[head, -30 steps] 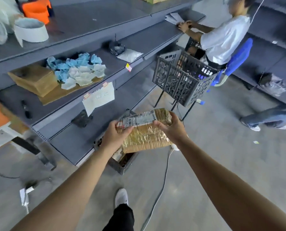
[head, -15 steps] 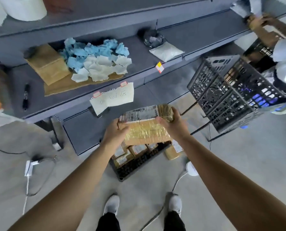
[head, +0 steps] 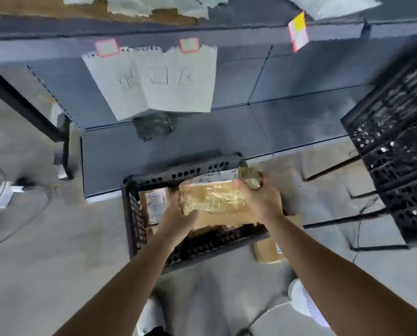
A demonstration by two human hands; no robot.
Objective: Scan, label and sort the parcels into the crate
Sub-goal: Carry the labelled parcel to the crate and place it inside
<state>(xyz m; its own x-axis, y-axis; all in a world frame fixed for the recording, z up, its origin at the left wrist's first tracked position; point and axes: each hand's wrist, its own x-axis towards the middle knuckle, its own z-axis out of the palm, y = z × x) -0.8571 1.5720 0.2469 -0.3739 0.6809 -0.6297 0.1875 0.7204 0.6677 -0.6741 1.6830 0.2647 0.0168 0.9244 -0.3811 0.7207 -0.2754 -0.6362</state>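
Room: concrete floor (head: 44, 275), dark shelving (head: 287, 122), taped paper sign (head: 154, 81).
Surface: black crate (head: 134, 214) on the floor.
Hands: left hand (head: 178, 219), right hand (head: 263, 202) both clamp the parcel (head: 214, 197).

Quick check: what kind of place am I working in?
Likely a parcel sorting room: grey shelving with a handwritten sign, a crate of labelled parcels on the floor, and a taped parcel held over it.
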